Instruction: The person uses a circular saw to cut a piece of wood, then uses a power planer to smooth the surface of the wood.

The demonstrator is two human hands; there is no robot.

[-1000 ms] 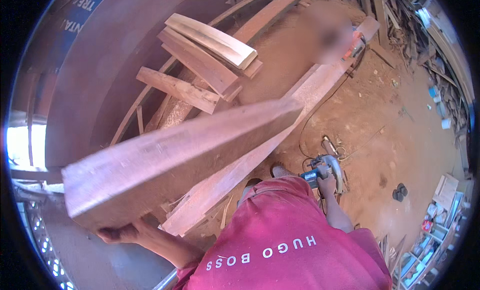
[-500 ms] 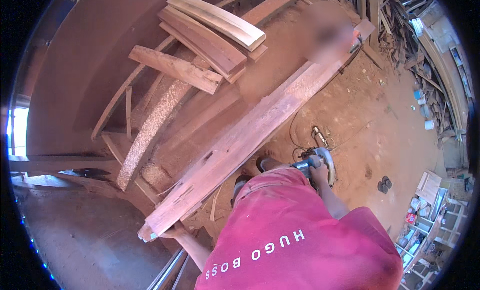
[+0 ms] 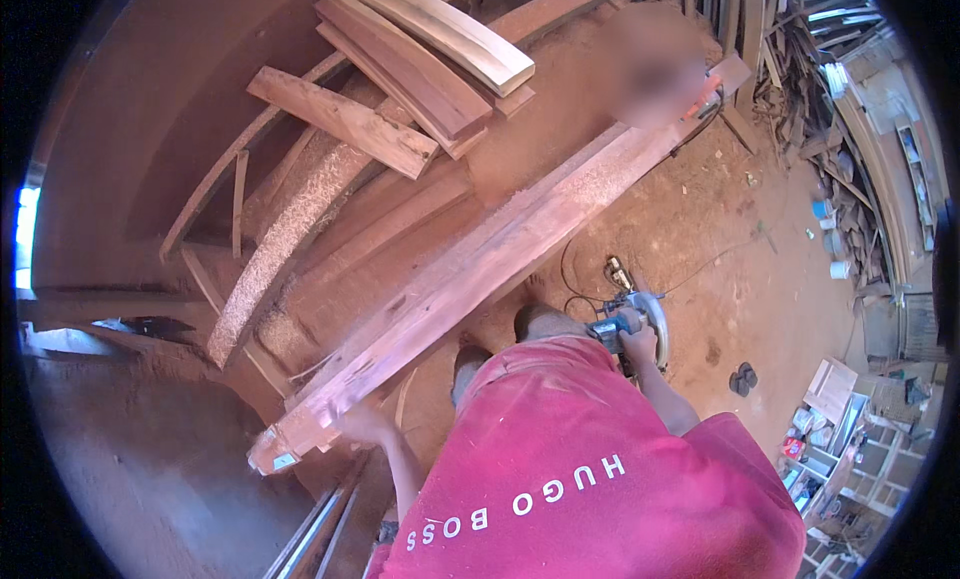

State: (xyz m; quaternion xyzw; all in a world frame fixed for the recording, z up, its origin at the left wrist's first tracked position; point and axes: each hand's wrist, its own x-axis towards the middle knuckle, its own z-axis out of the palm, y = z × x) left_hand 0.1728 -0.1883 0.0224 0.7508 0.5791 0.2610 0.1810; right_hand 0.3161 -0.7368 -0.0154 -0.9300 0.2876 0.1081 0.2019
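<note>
Reddish-brown wood makes up the long plank (image 3: 470,274), which runs slantwise from the lower left to the upper right, in front of the person's legs, with pale dust over its far half. Close beside its near end is the left hand (image 3: 362,426), blurred; I cannot tell how far its fingers are open, nor whether it touches the wood. Fingers of the right hand (image 3: 640,344) are wrapped round the handle of a blue and grey circular saw (image 3: 645,314), well to the right of the plank and near the person's legs; whether the saw rests on the floor (image 3: 720,309) is hard to tell. At the plank's far end sits an orange tool (image 3: 704,99), next to a blurred patch. Down at the right edge stands an open divided box (image 3: 850,419), its compartments holding white pots and other small items, with a red container (image 3: 793,447) at its left side; most of the contents are too small to identify. Near its upper end lies a pale board (image 3: 831,387). Farther up, beside the heap of scrap wood (image 3: 815,134), are 3 small tubs (image 3: 839,269), white and blue, and what they hold cannot be made out. At the upper left, boards (image 3: 420,64) are stacked, and below them a curved plank (image 3: 290,234) carries wood dust. Between saw and box lie 2 dark sandals (image 3: 737,384).
</note>
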